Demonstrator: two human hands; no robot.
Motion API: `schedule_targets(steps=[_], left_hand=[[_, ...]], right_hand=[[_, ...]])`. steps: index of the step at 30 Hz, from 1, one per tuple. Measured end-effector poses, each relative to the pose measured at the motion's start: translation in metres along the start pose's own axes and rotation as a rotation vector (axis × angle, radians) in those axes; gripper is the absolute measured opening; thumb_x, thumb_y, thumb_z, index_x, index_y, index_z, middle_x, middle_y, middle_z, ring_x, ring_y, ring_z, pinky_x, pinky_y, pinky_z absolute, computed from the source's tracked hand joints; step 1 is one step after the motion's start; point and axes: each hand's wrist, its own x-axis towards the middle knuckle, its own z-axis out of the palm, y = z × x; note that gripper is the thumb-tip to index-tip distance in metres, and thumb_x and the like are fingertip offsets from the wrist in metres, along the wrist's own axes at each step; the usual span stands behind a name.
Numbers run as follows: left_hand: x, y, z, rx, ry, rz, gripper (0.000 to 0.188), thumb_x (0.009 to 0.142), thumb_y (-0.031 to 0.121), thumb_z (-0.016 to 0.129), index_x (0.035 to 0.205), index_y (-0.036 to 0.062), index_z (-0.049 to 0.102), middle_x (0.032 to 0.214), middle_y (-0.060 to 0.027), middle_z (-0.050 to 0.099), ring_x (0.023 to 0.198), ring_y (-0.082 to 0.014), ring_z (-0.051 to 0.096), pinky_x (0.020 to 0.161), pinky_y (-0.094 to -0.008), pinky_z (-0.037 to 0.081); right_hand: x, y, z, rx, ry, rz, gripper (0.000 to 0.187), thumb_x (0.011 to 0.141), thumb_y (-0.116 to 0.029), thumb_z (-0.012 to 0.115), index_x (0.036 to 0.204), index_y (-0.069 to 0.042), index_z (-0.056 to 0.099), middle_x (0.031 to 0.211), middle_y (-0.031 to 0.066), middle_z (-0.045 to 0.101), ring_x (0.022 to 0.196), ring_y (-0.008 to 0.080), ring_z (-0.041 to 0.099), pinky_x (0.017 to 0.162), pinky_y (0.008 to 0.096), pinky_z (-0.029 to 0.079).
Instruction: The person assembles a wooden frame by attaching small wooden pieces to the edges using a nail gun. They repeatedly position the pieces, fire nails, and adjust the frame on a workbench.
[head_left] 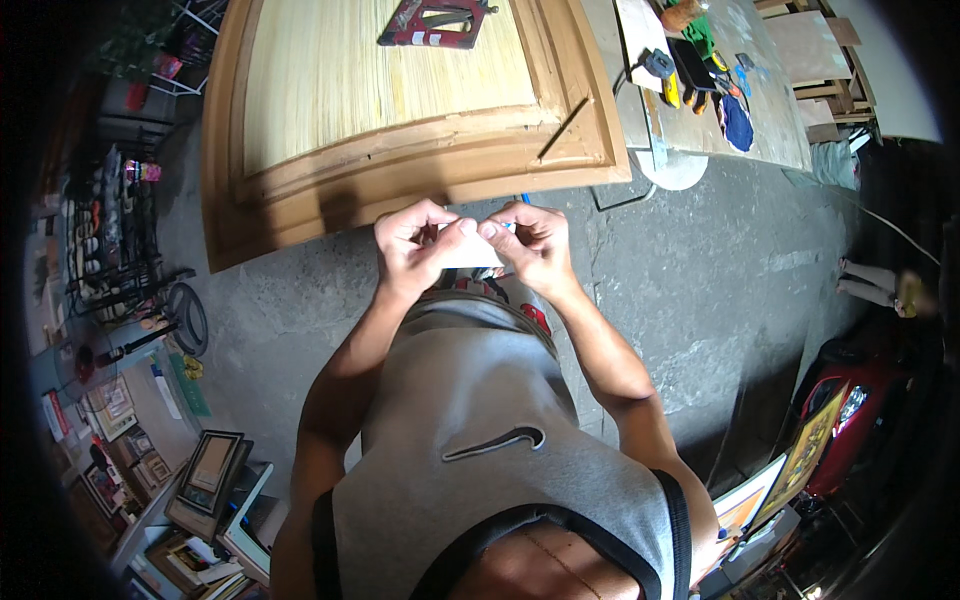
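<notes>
A small pale folded piece (472, 250) is pinched in the middle of the frame by the closed fingers of the left hand (415, 245) and the right hand (530, 245), just below the big wooden panel (400, 90) at the top.

Bench (640, 110) ahead of me, grey top, over a concrete floor (700, 270).

On it, at 12 o'clock: my large wooden panel (400, 110), pale slatted centre inside a brown moulded frame, its near corners overhanging the bench edge.

On the panel, far edge, 12 o'clock: red metal tool (438, 24). Near its right corner, 1 o'clock: thin dark stick (563, 129).

On the bench at 1 o'clock, beside the panel: clutter of small tools (690, 75), a blue rag (738, 122).
</notes>
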Motion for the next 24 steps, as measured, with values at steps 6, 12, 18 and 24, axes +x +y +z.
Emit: schedule_targets(steps=[6, 12, 18, 24], left_hand=[[0.033, -0.048, -0.054, -0.196, -0.045, -0.517, 0.009, 0.089, 0.009, 0.069, 0.09, 0.0001, 0.07, 0.081, -0.0025, 0.068, 0.07, -0.0055, 0.058, 0.064, -0.0218, 0.044], [0.111, -0.102, -0.065, -0.079, 0.184, -0.43, 0.01, 0.089, 0.011, 0.072, 0.09, 0.0007, 0.07, 0.074, 0.0042, 0.063, 0.065, -0.0019, 0.05, 0.058, -0.019, 0.038], [0.157, -0.105, -0.066, -0.108, 0.134, -0.481, 0.01, 0.091, 0.009, 0.069, 0.092, -0.0002, 0.069, 0.07, 0.0071, 0.056, 0.061, 0.0026, 0.04, 0.051, -0.0163, 0.029], [0.185, -0.1, -0.082, -0.073, -0.31, -0.431, 0.008, 0.092, 0.006, 0.066, 0.095, -0.0017, 0.066, 0.082, 0.0008, 0.063, 0.073, -0.002, 0.052, 0.063, -0.0192, 0.041]], right_hand=[[0.112, 0.028, -0.015, -0.314, -0.412, 0.238, 0.042, 0.092, -0.041, 0.066, 0.106, -0.001, 0.072, 0.08, 0.0111, 0.072, 0.074, 0.0194, 0.066, 0.072, 0.0361, 0.053], [0.334, 0.075, 0.001, -1.137, -0.157, -0.196, 0.05, 0.082, -0.034, 0.071, 0.123, -0.008, 0.059, 0.118, 0.019, 0.061, 0.11, 0.0375, 0.059, 0.098, 0.0446, 0.047], [0.347, 0.082, 0.009, -0.762, -0.096, -0.365, 0.039, 0.083, -0.037, 0.072, 0.103, -0.002, 0.069, 0.1, 0.0219, 0.068, 0.096, 0.034, 0.066, 0.086, 0.0407, 0.051], [0.218, 0.039, -0.008, -0.384, -0.257, 0.302, 0.025, 0.094, -0.024, 0.066, 0.089, 0.001, 0.07, 0.063, 0.0169, 0.06, 0.055, 0.0231, 0.056, 0.056, 0.0372, 0.046]])
